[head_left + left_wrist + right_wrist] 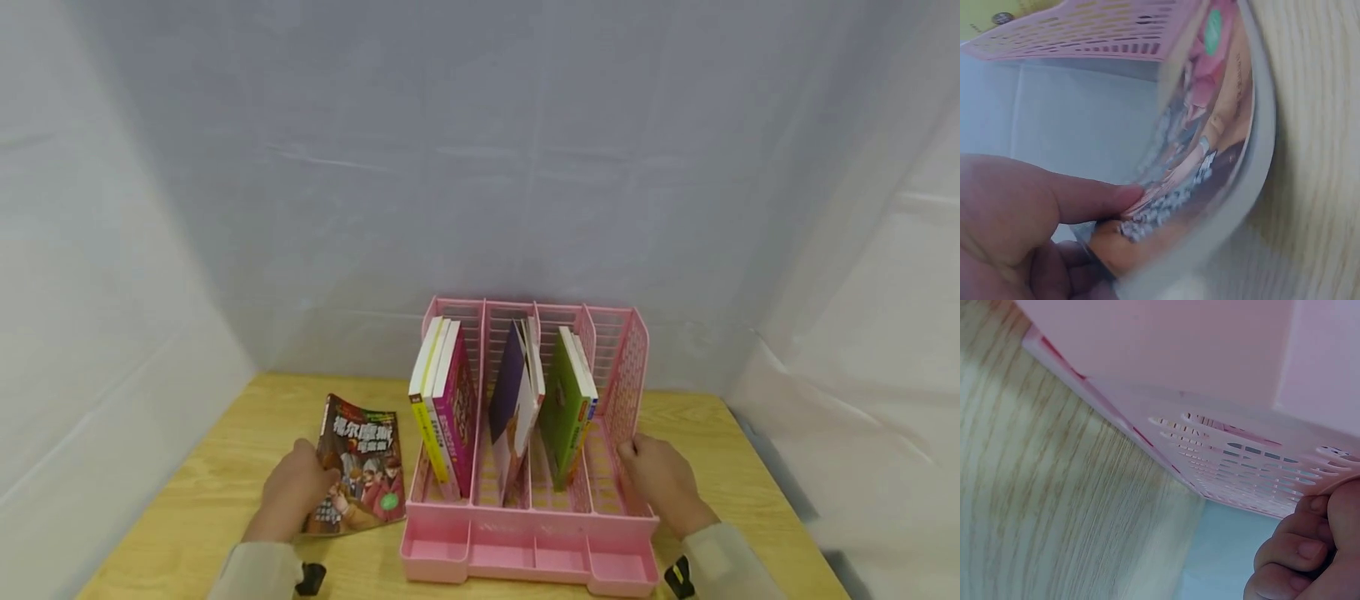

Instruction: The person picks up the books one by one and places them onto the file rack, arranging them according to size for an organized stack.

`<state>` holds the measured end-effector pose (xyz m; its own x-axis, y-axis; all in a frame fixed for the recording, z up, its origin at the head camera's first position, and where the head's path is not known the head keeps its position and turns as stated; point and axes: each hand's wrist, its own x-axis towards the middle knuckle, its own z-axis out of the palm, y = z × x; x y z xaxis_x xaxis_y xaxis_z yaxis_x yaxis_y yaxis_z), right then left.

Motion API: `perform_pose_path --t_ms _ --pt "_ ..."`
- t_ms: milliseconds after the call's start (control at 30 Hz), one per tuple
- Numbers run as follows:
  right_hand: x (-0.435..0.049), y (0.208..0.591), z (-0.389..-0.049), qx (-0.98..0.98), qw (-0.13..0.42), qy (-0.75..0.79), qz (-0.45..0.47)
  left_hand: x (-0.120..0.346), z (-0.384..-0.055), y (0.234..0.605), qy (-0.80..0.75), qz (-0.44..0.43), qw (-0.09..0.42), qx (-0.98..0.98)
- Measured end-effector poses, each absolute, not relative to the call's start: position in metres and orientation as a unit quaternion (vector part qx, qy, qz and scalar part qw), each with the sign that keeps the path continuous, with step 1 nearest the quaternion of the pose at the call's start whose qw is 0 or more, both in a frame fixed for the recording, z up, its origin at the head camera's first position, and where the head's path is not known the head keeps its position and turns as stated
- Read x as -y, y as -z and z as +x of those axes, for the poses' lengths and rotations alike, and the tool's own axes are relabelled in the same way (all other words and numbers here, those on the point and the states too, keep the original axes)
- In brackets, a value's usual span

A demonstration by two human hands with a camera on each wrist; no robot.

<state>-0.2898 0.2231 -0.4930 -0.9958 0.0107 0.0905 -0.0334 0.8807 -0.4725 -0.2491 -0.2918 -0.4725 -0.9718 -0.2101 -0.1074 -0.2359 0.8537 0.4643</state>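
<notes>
My left hand (298,481) pinches the left edge of a dark comic-style book (367,467) left of the pink rack. In the left wrist view the thumb lies on the cover of the book (1191,181), which bends in a curve. My right hand (663,479) grips the right side wall of the pink desktop book rack (528,521). In the right wrist view the curled fingers (1297,550) are at the edge of the perforated wall (1229,453). Upright in the rack stand a magenta book (457,417), a purple-and-white book (513,400) and a green book (566,408).
Shallow trays (502,554) run along the rack's front. The rightmost slot (603,467) holds no book. Wooden table (225,467) extends on both sides. White sheeting (465,167) hangs behind and at both sides.
</notes>
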Motion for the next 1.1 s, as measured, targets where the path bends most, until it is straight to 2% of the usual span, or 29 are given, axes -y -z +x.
perform_pose_path --t_ms 233,567,733,933,1100 --pt "-0.225 0.493 -0.288 0.969 0.048 -0.243 0.009 0.289 -0.238 0.452 -0.282 -0.076 -0.031 -0.956" --pt "-0.223 0.490 -0.286 0.966 0.051 -0.254 0.011 0.275 -0.225 0.421 -0.367 -0.089 -0.109 -0.920" --pt "-0.224 0.491 -0.288 0.965 0.051 -0.257 0.013 0.267 -0.227 0.432 -0.393 -0.069 -0.110 -0.910" --pt "-0.223 0.488 -0.288 0.963 0.046 -0.266 0.008 0.262 -0.231 0.461 -0.360 -0.056 -0.141 -0.921" --pt "-0.222 0.489 -0.286 0.961 0.038 -0.275 0.007 0.260 -0.234 0.478 -0.328 -0.044 -0.132 -0.935"
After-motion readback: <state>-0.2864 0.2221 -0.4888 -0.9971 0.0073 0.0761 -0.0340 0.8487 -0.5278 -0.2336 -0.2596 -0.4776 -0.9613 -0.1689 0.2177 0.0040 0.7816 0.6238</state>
